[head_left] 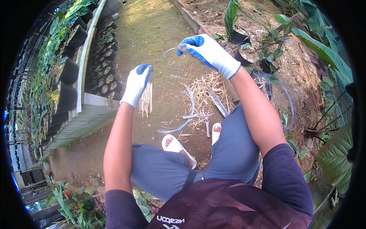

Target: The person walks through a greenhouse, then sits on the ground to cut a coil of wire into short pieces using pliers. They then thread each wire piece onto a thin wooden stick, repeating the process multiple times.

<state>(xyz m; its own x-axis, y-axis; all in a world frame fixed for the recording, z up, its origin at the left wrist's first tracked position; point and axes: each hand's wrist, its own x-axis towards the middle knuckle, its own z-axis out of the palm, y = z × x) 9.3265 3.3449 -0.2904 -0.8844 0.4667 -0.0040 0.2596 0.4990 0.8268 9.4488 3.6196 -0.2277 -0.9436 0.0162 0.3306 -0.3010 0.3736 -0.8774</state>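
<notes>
Several things, laid within reach

Left of the shavings pile [213,82] a wire coil [193,101] is laid, farther left a stick bundle [146,102], probably for easy picking. The left hand [137,84], left of the pile, and right hand [207,51], beyond it, are held apart, fingers curled; whether the thin strand [170,49] is gripped cannot be told.

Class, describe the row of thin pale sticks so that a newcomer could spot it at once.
Start with the mossy dirt path running up the middle of the picture. On it, just right of the gloved left hand as seen here, lie the thin pale sticks. They are straight and ranged side by side, unlike the tangled heap of pale shavings farther right.
</notes>
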